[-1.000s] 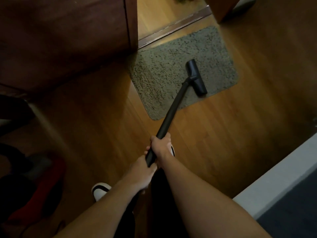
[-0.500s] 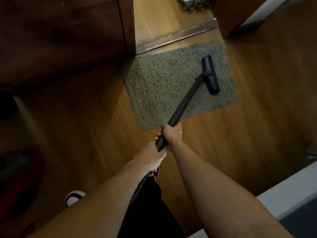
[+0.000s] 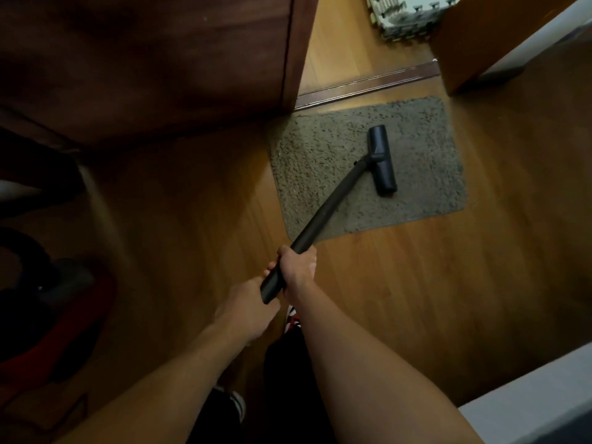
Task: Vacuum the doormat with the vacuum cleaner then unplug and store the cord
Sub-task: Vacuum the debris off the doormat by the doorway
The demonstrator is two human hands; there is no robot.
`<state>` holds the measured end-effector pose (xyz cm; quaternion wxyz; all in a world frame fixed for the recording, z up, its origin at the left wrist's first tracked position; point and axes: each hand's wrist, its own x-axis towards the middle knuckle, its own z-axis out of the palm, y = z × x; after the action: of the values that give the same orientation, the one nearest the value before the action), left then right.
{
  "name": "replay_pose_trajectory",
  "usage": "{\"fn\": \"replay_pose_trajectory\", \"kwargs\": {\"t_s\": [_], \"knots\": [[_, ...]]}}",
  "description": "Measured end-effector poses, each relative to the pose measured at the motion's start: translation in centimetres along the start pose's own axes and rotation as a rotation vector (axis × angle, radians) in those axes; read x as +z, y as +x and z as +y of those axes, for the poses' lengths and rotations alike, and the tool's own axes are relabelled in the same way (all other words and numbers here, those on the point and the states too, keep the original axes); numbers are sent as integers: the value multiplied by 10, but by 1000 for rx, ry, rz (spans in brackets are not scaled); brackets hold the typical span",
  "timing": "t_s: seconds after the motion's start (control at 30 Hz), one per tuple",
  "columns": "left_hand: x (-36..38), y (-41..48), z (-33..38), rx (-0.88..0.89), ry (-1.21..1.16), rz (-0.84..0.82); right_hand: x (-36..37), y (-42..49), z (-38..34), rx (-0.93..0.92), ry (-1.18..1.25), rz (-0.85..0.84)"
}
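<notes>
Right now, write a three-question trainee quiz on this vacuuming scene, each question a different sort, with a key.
1. True or false: the floor nozzle rests on the wooden floor, off the doormat.
2. Multiple choice: which of the hands grips the wand nearer the nozzle? A) left hand B) right hand C) neither holds it
3. Fill in: beyond the doormat's far edge runs a door ____.

Key: 1 false, it sits on the doormat. 2 B. 3 threshold.
</notes>
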<state>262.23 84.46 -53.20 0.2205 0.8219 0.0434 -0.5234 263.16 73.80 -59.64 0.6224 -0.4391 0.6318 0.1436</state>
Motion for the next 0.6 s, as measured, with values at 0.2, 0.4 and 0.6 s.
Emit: {"fn": "replay_pose_trajectory", "kwargs": {"t_s": [0.2, 0.4, 0.6], "knots": [[-24, -35, -88, 15, 76, 70, 48, -47, 61, 35, 46, -80], [-47, -67, -164, 57, 67, 115, 92, -88, 116, 83, 108, -138], [-67, -81, -221, 94, 54, 135, 98, -116, 123, 110, -344, -276]]}}
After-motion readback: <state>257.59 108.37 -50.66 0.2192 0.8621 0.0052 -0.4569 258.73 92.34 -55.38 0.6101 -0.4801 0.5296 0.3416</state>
